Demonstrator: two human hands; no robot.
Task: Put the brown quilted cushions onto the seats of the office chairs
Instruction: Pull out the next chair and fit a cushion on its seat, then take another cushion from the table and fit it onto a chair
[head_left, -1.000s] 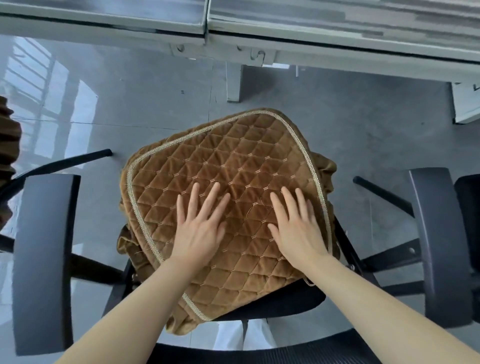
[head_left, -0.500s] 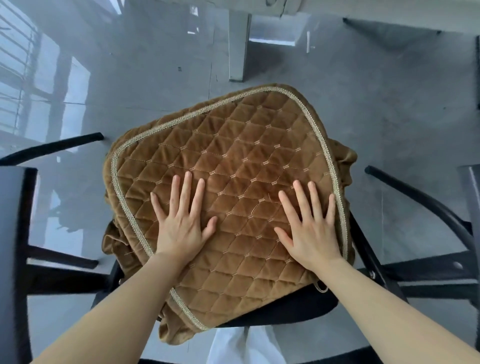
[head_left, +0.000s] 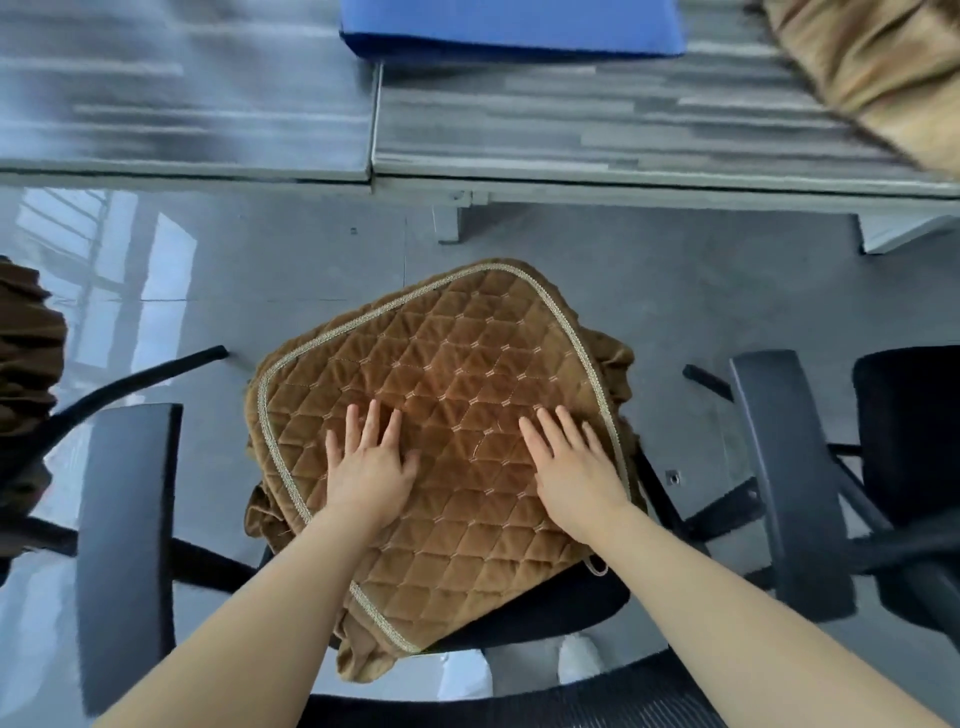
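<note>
Since half a second before, the view had been lifted, so that the grey table (head_left: 623, 130) at the top was seen again, and both hands had been kept flat on the cushion, a little nearer to each other on it. The brown quilted cushion (head_left: 452, 431) was laid on the black seat (head_left: 545, 608) of the office chair, turned a little, with one corner pointed away from the person. Its frilly edge was hung over the seat at the left and at the near side. The left hand (head_left: 371, 470) was pressed flat on the left part of the cushion, its fingers (head_left: 371, 421) held straight and spread, and nothing was gripped by it. The right hand (head_left: 574, 473) was pressed flat on the right part, just inside the pale trim, its fingers (head_left: 563, 428) straight too, with nothing held. A black armrest (head_left: 127, 545) was seen at the left of the cushion and another armrest (head_left: 784, 478) at the right. A blue pad (head_left: 514, 23) was laid on the table at the top. A tan cloth (head_left: 878, 67) was seen on the table's right corner. Another brown frilly cloth (head_left: 26, 384) was seen at the left edge. A second black chair seat (head_left: 909, 431) was seen at the far right.
</note>
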